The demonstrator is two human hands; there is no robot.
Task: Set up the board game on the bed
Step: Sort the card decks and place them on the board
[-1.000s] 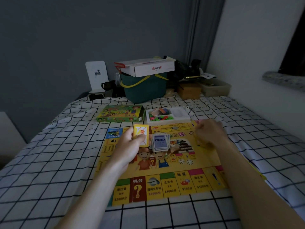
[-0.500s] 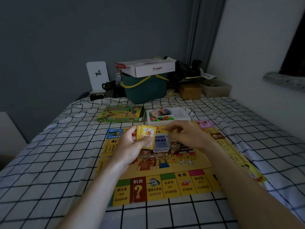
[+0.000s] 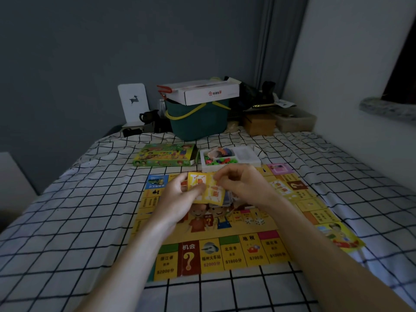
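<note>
Yellow card stack (image 3: 206,188) is held over the middle of the game board (image 3: 225,230), which lies flat on the checked bedsheet (image 3: 67,221). Left hand (image 3: 180,199) grips the stack, thumb curled across its face; right hand (image 3: 240,185) pinches the top card's upper edge, fingers closed on it. Looks like the card-sorting step: peeling or squaring yellow cards before setting them down. A blue-backed deck (image 3: 228,198) peeks out just below the held stack, mostly hidden. Two dice (image 3: 255,221) sit on the board's centre art, right of the hands. Next move likely needs a clean single-card separation, then a drop onto a free patch of board without knocking the dice or the blue deck. White parts tray (image 3: 245,154) with coloured pieces touches the board's far edge; game box (image 3: 164,155) is beside it, off the board's far-left corner. Board's right edge runs close to the bed's wall side, so open room is mainly left of the board and on its near strip.
</note>
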